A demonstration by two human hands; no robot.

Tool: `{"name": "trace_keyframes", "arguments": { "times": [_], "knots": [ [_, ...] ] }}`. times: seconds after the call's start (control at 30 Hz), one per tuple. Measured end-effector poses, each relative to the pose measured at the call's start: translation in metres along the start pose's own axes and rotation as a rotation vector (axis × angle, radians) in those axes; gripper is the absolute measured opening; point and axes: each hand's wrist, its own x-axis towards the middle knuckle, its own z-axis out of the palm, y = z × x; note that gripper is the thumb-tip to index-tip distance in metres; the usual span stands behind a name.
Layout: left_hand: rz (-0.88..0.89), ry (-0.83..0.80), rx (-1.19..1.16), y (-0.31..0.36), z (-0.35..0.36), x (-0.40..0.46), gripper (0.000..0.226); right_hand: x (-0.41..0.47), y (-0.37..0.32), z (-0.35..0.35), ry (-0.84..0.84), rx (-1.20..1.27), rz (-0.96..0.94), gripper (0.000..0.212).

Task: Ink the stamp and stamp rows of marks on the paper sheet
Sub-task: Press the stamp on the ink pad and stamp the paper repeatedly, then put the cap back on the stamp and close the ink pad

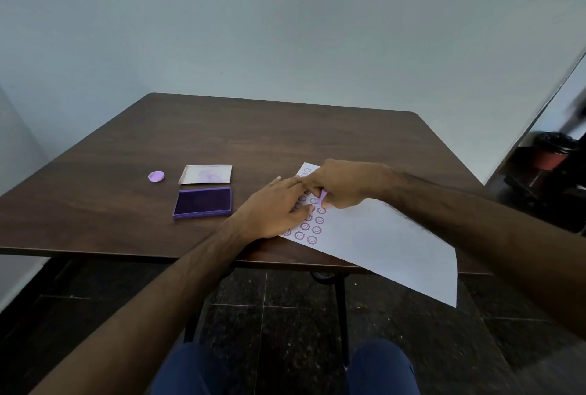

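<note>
A white paper sheet lies at an angle on the dark wooden table, its near corner hanging over the front edge. Several purple flower-face marks run in rows along its left side. My right hand is shut on a small lilac stamp, pressed down on the paper among the marks. My left hand lies flat, fingers spread, on the sheet's left edge, covering some marks. The open purple ink pad sits to the left of my hands.
The ink pad's white lid lies just behind the pad. A lilac round cap rests further left. Dark objects stand on the floor at the far right. My knees show below the table's front edge.
</note>
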Motion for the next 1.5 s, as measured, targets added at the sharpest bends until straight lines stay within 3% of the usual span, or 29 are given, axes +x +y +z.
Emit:
{"name": "trace_keyframes", "arguments": {
  "times": [0.13,0.37,0.43,0.5,0.6,0.67,0.77,0.97,1.07,1.23,1.33,1.5],
  "knots": [
    [-0.002,-0.013,-0.009,0.001,-0.001,-0.001,0.054,-0.003,-0.002,0.001,0.014,0.027,0.024,0.021],
    [-0.023,-0.029,0.0,0.003,-0.005,-0.003,0.057,-0.014,0.001,-0.009,0.01,0.094,0.007,0.013],
    [-0.027,-0.03,0.001,0.001,-0.003,-0.003,0.061,-0.024,0.015,-0.01,0.139,0.357,0.075,0.011],
    [-0.03,-0.043,0.0,0.0,-0.003,-0.002,0.062,-0.037,0.034,-0.005,0.293,0.795,0.082,0.015],
    [-0.039,-0.051,-0.001,-0.002,-0.001,0.0,0.062,-0.051,0.051,0.016,0.368,1.379,0.038,0.017],
    [-0.043,-0.044,-0.003,-0.003,-0.001,0.0,0.062,-0.051,0.053,0.032,0.392,1.637,0.018,0.014],
    [-0.05,0.032,-0.006,0.001,-0.004,-0.002,0.059,-0.044,0.045,0.047,0.467,1.837,0.008,0.018],
    [-0.031,0.511,0.035,-0.012,-0.035,-0.03,0.035,-0.021,0.021,0.04,0.504,1.947,-0.059,0.026],
    [-0.168,0.642,0.132,-0.047,-0.058,-0.059,0.036,-0.006,0.003,0.034,0.48,1.946,-0.075,0.026],
    [-0.605,0.649,0.129,-0.111,-0.074,-0.116,0.03,0.019,-0.033,0.022,0.453,1.899,-0.03,0.027],
    [-0.799,0.501,0.067,-0.137,-0.075,-0.137,0.042,0.031,-0.054,0.014,0.434,1.895,-0.034,0.028],
    [-0.833,0.356,0.132,-0.156,-0.073,-0.138,0.056,0.042,-0.077,0.004,0.408,1.862,-0.054,0.026]
  ]
}}
